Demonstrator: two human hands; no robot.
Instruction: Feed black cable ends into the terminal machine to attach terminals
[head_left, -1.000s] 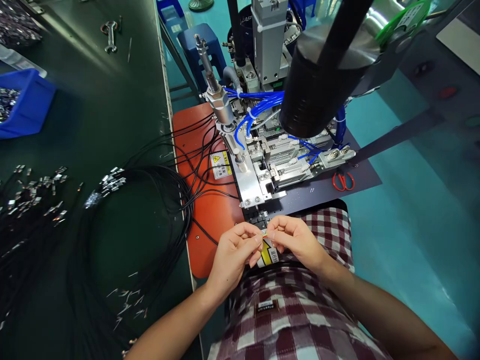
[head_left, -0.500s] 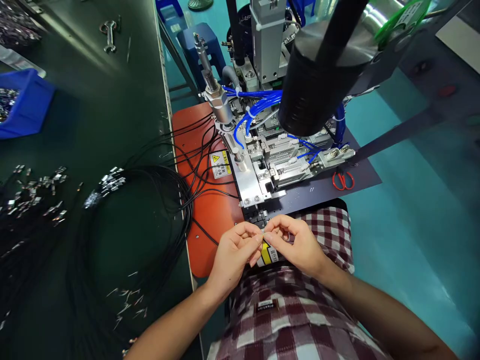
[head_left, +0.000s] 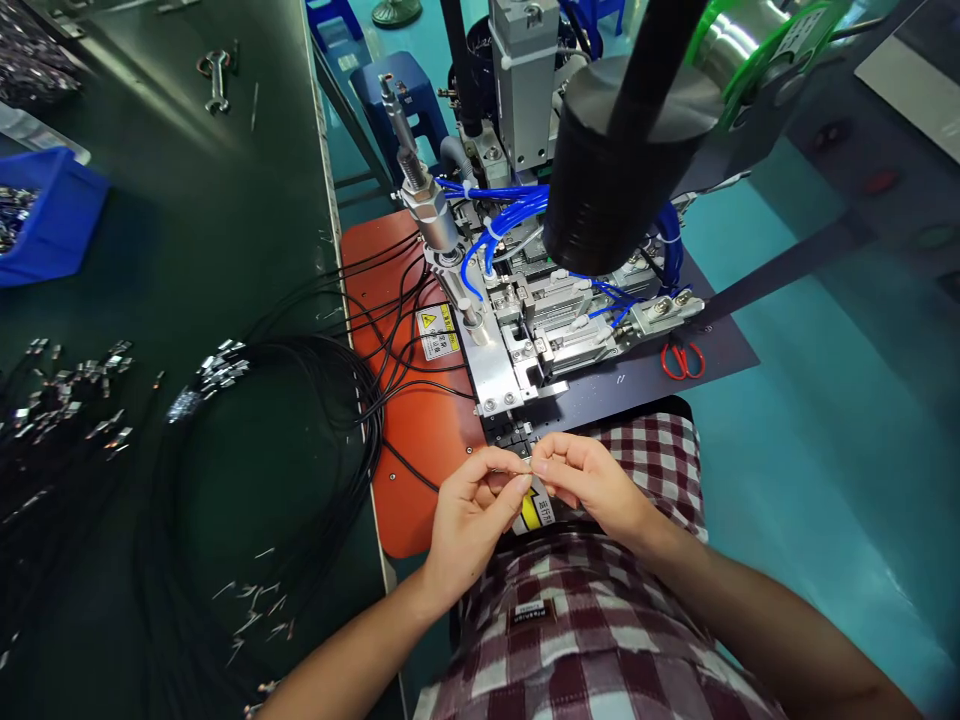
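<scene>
My left hand (head_left: 474, 508) and my right hand (head_left: 589, 480) meet fingertip to fingertip in front of the machine (head_left: 551, 315), just above my lap. Both are closed in a pinch. Whatever lies between the fingertips is too small to make out. A yellow and white label (head_left: 534, 508) shows below the fingers. Black cables (head_left: 420, 385) run from the machine across the orange-red board (head_left: 416, 440) to a large coil of black cable (head_left: 352, 400) on the left, whose bundled ends carry shiny metal connectors (head_left: 223, 368).
On the dark green table are a blue bin (head_left: 52, 215) of small metal parts, wrenches (head_left: 217, 80) and more cable ends (head_left: 67, 390). Red-handled scissors (head_left: 682, 358) lie right of the machine. A black cylinder (head_left: 626, 165) and a green-rimmed wire spool (head_left: 739, 50) overhang it.
My fingers have shifted slightly, with the left thumb lower and the right fingers curled closer together. The view has moved a little. The machine and cables stay as they were.
</scene>
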